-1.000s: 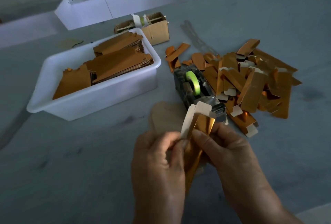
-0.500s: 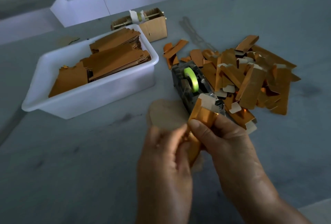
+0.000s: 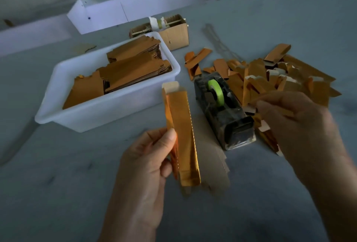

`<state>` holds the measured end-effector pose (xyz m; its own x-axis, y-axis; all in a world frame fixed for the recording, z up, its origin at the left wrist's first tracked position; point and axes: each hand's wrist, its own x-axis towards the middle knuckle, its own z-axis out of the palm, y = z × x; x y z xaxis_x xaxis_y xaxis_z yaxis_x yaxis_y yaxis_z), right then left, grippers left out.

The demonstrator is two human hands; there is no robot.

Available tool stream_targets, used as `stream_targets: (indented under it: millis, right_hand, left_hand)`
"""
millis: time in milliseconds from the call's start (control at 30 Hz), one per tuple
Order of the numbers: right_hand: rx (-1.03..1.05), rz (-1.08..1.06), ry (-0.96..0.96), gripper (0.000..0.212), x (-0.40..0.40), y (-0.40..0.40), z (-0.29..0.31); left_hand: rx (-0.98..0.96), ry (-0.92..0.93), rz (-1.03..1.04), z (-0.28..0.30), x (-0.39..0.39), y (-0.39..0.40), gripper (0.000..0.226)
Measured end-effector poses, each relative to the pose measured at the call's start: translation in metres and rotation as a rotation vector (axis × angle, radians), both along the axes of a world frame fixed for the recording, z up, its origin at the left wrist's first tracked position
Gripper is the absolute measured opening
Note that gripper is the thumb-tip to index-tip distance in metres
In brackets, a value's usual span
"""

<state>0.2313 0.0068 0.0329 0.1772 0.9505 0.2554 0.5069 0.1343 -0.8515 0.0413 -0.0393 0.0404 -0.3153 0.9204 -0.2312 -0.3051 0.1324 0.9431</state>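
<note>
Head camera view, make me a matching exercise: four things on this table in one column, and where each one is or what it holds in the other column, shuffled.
Things
1. gold carton
2. tape dispenser
3. white tub
4. cardboard box

Places or states
a. holds stacked flat brown blanks
b. stands just behind the tub's far corner
c. gripped by the left hand
d. carries a green tape roll

Pairs: 1-c, 2-d, 3-a, 4-b
</note>
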Motion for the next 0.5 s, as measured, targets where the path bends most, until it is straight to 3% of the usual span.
stream_targets:
  millis: [67,200,500]
  right_hand:
    - [-0.109,0.125,-0.092,0.017,0.003,0.010,-0.001]
    - [-0.194,0.240,-0.179,0.017,-0.002,0.015,-0.006]
    - [-0.215,0.183,-0.041,0.016,-0.009,0.014,-0.010]
  left_hand:
    - [0.002,-0.043,0.021,0.001,0.002,0.003,0.009]
    - [0.007,0.084,0.026,-0.002,0.011,0.004,0.009]
    - [-0.036,0.118,-0.057,-0.010,0.033,0.004,0.014]
